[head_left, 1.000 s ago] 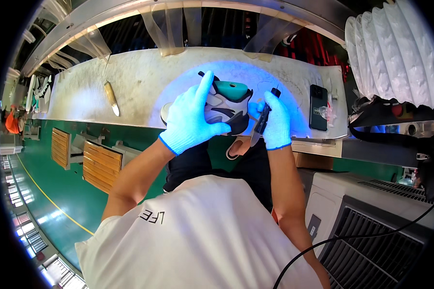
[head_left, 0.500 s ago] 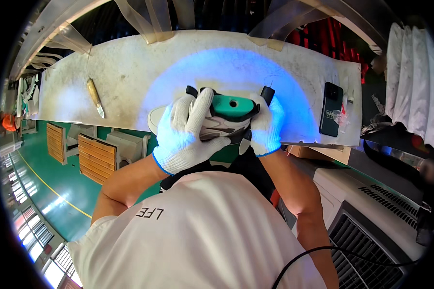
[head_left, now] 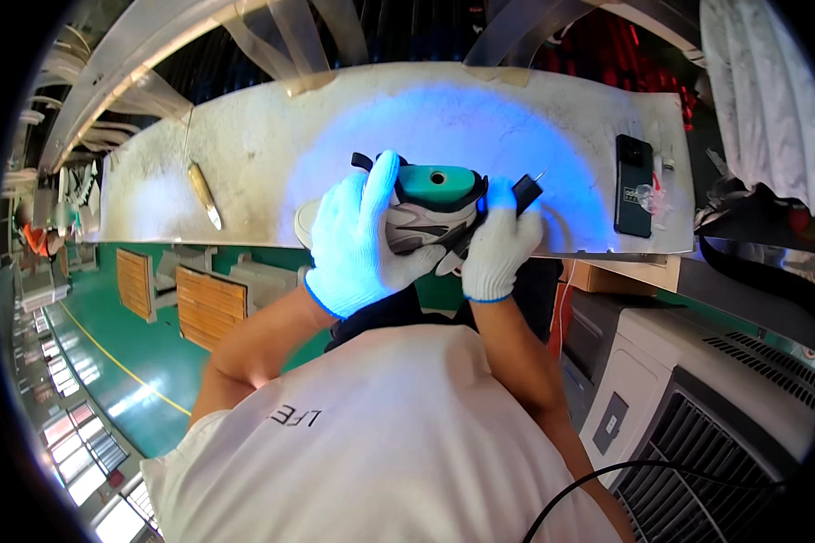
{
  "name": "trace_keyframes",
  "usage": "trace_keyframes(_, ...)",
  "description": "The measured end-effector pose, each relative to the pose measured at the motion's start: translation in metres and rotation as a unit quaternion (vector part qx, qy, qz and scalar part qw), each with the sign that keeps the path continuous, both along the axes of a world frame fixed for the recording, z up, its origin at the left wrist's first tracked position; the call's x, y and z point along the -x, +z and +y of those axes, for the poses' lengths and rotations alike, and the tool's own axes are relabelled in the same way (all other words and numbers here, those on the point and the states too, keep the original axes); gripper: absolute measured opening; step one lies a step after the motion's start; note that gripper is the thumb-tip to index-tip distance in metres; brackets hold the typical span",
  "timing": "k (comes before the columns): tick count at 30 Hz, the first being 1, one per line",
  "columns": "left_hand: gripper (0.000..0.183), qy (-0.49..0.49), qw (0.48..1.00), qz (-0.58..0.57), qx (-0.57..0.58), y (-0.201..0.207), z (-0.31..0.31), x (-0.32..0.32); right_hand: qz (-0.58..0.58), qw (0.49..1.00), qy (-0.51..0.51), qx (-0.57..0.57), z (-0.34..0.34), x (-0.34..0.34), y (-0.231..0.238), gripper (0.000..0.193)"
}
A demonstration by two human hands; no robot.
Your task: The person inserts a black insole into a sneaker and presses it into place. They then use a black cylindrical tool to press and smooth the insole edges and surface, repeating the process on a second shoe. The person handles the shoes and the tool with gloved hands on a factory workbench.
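A grey and white sneaker [head_left: 417, 230] with black trim is held at the near edge of the bench, a green shoe last [head_left: 436, 184] with a round hole filling its opening. My left hand [head_left: 351, 242], in a white knit glove lit blue, is closed around the sneaker's left side. My right hand [head_left: 501, 246], gloved too, grips a black-handled tool [head_left: 527, 191] against the sneaker's right side. A thin wire sticks out of the handle's upper end. Below that hand a pale rounded tip shows; whether it belongs to the tool I cannot tell.
Blue light falls on the pale bench [head_left: 254, 145]. A knife [head_left: 204, 195] with a yellowish handle lies left, a dark phone [head_left: 634, 185] right beside crumpled clear plastic. Clear strips hang at the back. A grey vented machine [head_left: 697, 398] and a black cable [head_left: 643, 464] are lower right.
The view has shifted a little. My right hand has turned, tilting the black tool's upper end to the right, and is now mostly out of the blue light. My left hand still grips the sneaker.
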State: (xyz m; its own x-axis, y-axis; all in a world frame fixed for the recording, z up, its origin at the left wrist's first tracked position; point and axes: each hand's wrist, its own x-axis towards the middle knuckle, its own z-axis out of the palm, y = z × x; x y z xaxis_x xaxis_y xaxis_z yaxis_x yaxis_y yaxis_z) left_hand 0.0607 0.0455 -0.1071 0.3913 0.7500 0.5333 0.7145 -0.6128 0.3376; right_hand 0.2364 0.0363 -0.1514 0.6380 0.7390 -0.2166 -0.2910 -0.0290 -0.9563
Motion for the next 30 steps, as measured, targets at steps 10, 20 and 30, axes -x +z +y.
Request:
trace_keyframes(10, 0.121, 0.019, 0.999, -0.027, -0.039, -0.019, -0.004, 0.000, -0.197, 0.974, -0.039, -0.102, -0.015, 0.034, -0.015, 0.018)
trace_keyframes(20, 0.140, -0.032, 0.990, -0.036, 0.132, -0.010, -0.007, 0.018, 0.239, 0.953, 0.157, -0.095, 0.011, -0.028, -0.020, 0.022)
trace_keyframes(30, 0.085, -0.123, 0.972, -0.183, -0.085, -0.087, -0.020, 0.035, 0.254, 0.938, 0.228, -0.052, 0.014, -0.023, -0.020, 0.031)
